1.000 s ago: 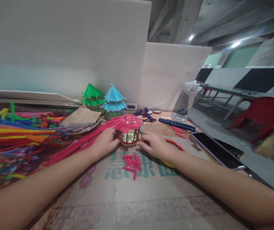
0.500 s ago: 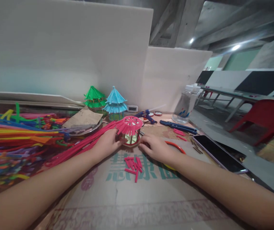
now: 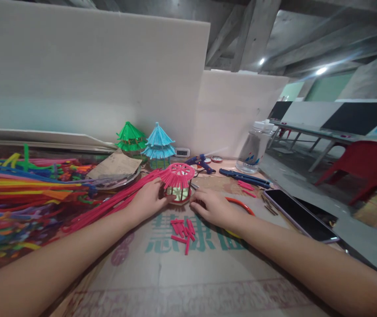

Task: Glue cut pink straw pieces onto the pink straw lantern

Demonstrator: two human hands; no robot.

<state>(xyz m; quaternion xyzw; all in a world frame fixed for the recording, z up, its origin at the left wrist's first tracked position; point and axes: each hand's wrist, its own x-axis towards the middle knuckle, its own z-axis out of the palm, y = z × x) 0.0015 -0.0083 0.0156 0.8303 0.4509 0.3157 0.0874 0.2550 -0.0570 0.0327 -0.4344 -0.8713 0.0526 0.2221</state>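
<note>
A small pink-roofed pavilion [image 3: 177, 178] with dark posts and a pale base stands upright on the printed board [image 3: 162, 281]. At its left side is my left hand [image 3: 151, 196], thumb and fingers apart around the edge of the base. My right hand [image 3: 211, 204] rests just right of the base, fingers curled; whatever they may hold is hidden. Short pink pieces [image 3: 183, 231] lie in a loose pile in front. Long pink stems [image 3: 115, 200] stretch out behind my left wrist. Orange-handled scissors [image 3: 241, 203] lie partly under my right forearm.
Green [image 3: 129, 137] and blue [image 3: 158, 143] pavilions stand at the back. Colourful stems [image 3: 26, 187] fill the left side. Beyond my right hand are a glue gun [image 3: 203, 162], a cutter [image 3: 244, 177], a clear bottle [image 3: 251, 147] and a phone [image 3: 300, 215].
The camera view has tilted up slightly, so everything sits a little lower. The pink pavilion has shifted or turned slightly between my hands.
</note>
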